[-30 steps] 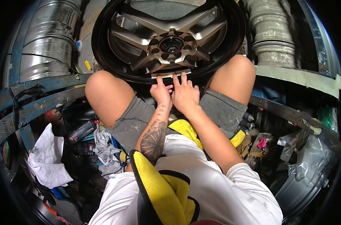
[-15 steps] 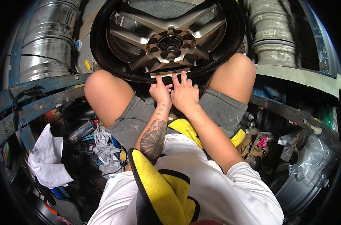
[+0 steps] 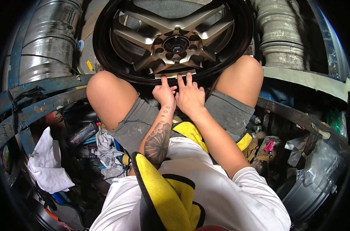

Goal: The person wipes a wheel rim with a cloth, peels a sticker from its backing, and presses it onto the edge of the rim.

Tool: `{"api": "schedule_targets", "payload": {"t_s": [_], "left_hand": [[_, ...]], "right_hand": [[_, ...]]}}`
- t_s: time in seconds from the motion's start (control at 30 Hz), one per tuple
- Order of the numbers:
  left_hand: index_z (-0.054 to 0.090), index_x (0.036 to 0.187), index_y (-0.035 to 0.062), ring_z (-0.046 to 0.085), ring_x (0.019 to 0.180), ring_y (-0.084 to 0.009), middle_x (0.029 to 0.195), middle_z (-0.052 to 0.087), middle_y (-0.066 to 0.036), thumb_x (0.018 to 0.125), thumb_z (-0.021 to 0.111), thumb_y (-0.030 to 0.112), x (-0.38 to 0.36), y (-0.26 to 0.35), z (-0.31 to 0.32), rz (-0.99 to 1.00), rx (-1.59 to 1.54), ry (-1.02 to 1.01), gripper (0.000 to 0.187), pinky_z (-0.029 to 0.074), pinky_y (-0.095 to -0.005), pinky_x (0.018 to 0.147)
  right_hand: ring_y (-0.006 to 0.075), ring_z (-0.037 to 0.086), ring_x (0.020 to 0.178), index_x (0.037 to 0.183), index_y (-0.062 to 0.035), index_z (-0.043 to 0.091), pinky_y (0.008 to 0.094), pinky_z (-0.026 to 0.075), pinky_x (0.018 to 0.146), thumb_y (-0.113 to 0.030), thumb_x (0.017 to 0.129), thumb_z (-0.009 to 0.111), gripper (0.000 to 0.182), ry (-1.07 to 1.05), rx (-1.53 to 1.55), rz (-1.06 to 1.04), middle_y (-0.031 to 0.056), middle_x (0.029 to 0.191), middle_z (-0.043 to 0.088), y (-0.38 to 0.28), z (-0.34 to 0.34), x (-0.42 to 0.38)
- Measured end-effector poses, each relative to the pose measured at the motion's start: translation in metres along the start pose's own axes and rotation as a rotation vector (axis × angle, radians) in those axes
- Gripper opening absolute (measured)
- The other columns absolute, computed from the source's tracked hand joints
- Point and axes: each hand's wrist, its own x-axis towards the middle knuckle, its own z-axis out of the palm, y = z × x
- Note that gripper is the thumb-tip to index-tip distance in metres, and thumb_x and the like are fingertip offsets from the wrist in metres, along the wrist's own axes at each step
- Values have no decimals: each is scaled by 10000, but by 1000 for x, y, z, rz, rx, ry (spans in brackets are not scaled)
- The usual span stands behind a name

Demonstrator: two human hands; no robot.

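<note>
A wheel rim (image 3: 162, 23) with bronze-grey spokes and a black outer lip lies between the person's knees. On its near lip is a small pale strip (image 3: 171, 76) with some yellow on it, partly hidden by fingertips. My left hand (image 3: 164, 93) touches the strip's left part with its stretched index finger, the other fingers loosely bent. Beside it, my right hand (image 3: 190, 94) is palm down, two fingers stretched onto the strip's middle and right part. Neither hand grips anything. A yellow and black cloth (image 3: 163, 188) lies over the white shirt.
Stacked metal rims stand at the back left (image 3: 48, 42) and back right (image 3: 279, 34). Blue metal bars (image 3: 48, 85) cross both sides. A white cloth (image 3: 48, 165) hangs at left; a plastic-covered silver rim (image 3: 307, 196) sits at lower right.
The wheel rim has shifted very slightly to the right. Both hands remain almost in place, fingertips still at the strip.
</note>
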Motion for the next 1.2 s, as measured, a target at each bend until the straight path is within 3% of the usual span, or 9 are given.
{"api": "schedule_targets", "payload": {"t_s": [0.67,1.2], "left_hand": [[514,772,-53,669,519,-227,678,643,-161,900,707,345,5,-3,0,16,-60,-10,461,514,-289,421],[518,746,-39,658,501,-216,658,642,-155,914,708,364,1,5,2,59,-4,-10,477,505,-291,421]], "right_hand": [[331,649,1058,1435,-137,481,479,535,827,-235,800,696,677,55,23,-7,226,1468,436,3,2,3],[367,654,1045,1478,-150,428,501,550,803,-220,788,669,734,-1,54,-3,246,1511,385,4,-3,4]]}}
